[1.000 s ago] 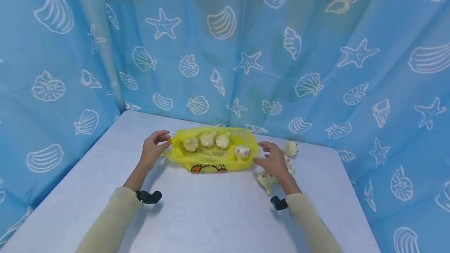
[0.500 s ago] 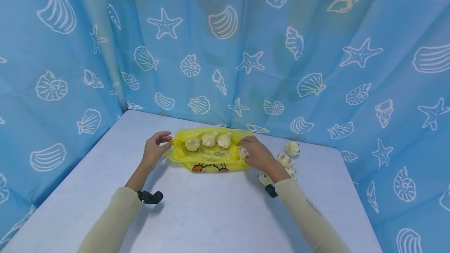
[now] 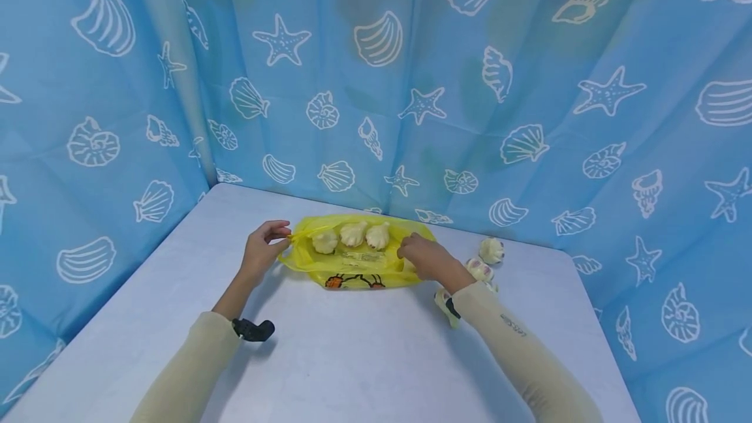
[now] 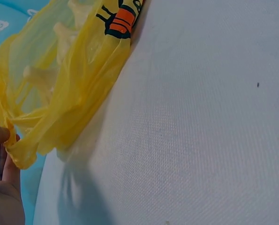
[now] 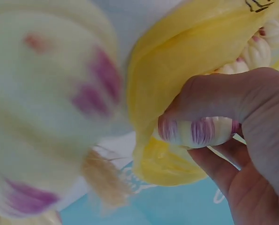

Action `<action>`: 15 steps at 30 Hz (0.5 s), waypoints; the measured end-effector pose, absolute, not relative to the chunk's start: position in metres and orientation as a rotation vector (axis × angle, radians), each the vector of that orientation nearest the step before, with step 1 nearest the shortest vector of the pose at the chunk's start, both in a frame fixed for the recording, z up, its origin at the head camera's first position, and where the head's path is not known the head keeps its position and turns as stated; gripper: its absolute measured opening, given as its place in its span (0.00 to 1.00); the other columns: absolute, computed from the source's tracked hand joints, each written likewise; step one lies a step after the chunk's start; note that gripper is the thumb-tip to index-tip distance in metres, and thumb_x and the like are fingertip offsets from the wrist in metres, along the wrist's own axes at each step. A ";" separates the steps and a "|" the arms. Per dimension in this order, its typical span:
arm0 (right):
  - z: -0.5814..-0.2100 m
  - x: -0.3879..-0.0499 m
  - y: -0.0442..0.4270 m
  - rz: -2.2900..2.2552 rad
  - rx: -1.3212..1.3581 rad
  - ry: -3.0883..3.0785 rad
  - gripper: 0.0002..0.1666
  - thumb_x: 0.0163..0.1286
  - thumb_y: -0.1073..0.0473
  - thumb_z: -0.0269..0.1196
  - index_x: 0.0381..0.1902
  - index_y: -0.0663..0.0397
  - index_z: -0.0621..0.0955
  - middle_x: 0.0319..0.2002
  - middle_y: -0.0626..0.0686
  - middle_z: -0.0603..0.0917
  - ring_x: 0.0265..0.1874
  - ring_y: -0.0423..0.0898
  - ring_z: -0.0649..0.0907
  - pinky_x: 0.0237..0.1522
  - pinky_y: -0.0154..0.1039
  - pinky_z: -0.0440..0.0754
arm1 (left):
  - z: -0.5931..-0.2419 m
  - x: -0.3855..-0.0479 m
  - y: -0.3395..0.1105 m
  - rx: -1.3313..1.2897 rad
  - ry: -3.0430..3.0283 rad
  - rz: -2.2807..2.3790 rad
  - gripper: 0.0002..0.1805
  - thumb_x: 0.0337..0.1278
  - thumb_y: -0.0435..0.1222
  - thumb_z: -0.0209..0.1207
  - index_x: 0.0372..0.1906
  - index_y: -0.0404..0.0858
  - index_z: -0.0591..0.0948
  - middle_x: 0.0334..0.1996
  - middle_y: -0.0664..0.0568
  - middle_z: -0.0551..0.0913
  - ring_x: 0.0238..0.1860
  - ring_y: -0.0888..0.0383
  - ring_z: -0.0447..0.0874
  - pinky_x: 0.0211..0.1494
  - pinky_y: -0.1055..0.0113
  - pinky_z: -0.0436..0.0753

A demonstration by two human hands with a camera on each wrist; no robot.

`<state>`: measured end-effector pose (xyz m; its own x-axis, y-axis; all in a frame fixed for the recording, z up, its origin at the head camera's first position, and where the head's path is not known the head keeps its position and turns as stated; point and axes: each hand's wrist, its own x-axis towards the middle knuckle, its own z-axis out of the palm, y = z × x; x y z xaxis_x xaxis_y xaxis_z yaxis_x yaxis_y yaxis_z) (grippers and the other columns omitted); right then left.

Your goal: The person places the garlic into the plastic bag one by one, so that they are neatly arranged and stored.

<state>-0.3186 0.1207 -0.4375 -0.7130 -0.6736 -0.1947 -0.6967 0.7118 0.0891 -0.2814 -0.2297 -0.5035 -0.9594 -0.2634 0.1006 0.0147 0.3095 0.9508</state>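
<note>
A yellow plastic bag [image 3: 337,269] lies on the table with its mouth spread upward. Near its back wall sit several pale garlic bulbs [image 3: 353,234]. My left hand [image 3: 260,253] pinches the bag's left end between thumb and fingers, and the gathered plastic [image 4: 22,152] shows in the left wrist view. Inside the right end of the bag is my right hand [image 3: 429,258]. Its thumb and fingers grip a garlic bulb with purple streaks [image 5: 202,131], seen in the right wrist view; the head view mostly hides this bulb.
More garlic bulbs lie loose to the right of the bag, such as one at the back [image 3: 491,250]; some are partly behind the right forearm. One blurred bulb [image 5: 50,93] fills the left of the right wrist view. A blue shell-print curtain [image 3: 376,116] hangs behind the white table [image 3: 352,358].
My right hand has moved left, from beside the bag into its right end, and now grips the garlic bulb there. The left hand keeps its pinch on the bag.
</note>
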 end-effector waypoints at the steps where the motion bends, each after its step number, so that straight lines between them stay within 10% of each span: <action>1: -0.438 -0.319 0.121 0.239 -1.102 2.768 0.23 0.58 0.73 0.68 0.51 0.53 0.84 0.49 0.52 0.81 0.49 0.50 0.76 0.54 0.41 0.78 | -0.503 -0.282 -0.230 0.228 -2.336 -1.707 0.22 0.61 0.30 0.59 0.60 0.40 0.76 0.50 0.47 0.80 0.55 0.51 0.76 0.62 0.61 0.76; 15: -0.440 -0.329 0.151 -0.333 -1.036 2.936 0.29 0.54 0.57 0.73 0.55 0.57 0.80 0.47 0.53 0.77 0.43 0.49 0.77 0.47 0.44 0.80 | -0.504 -0.283 -0.231 0.197 -2.319 -1.717 0.21 0.61 0.29 0.59 0.60 0.38 0.75 0.49 0.47 0.80 0.54 0.52 0.77 0.63 0.60 0.75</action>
<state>-0.3292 0.1514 -0.4401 -0.7809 -0.6217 0.0602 -0.6194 0.7584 -0.2027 -0.2826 -0.2310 -0.5043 -0.9599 -0.2540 0.1184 0.0390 0.2973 0.9540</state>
